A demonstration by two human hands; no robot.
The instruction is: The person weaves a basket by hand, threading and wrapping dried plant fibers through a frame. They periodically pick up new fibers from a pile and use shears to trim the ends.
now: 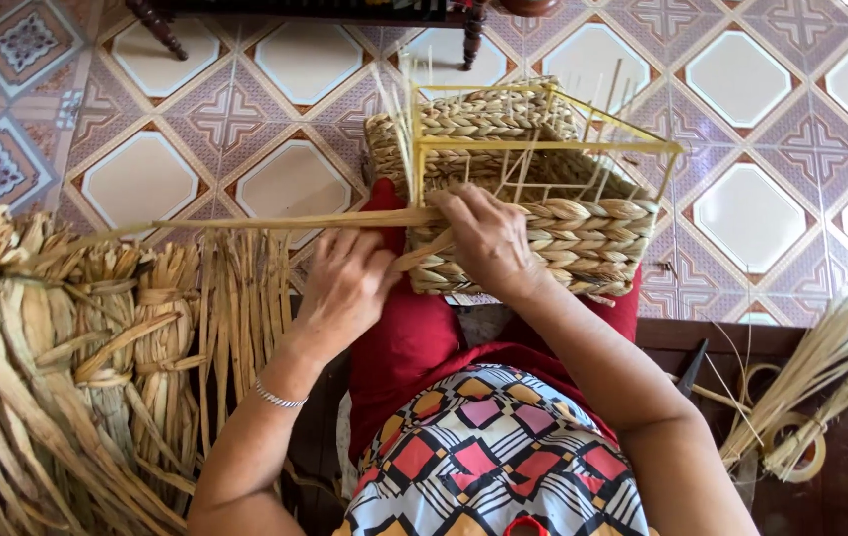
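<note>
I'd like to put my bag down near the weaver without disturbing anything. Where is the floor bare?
Bare tiled floor lies between the dried straw bundles and the half-woven basket, and again right of the basket toward the bright edge. It is crowded at the straw bundles, on the lap where the left hand and right hand work, and by the loose reeds.

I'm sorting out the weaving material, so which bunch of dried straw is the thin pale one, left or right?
The bundle on the right, beside the dark bench: fine, pale, stiff stalks fanning out. The pile on the left is broad, flat, tan leaves, some braided.
</note>
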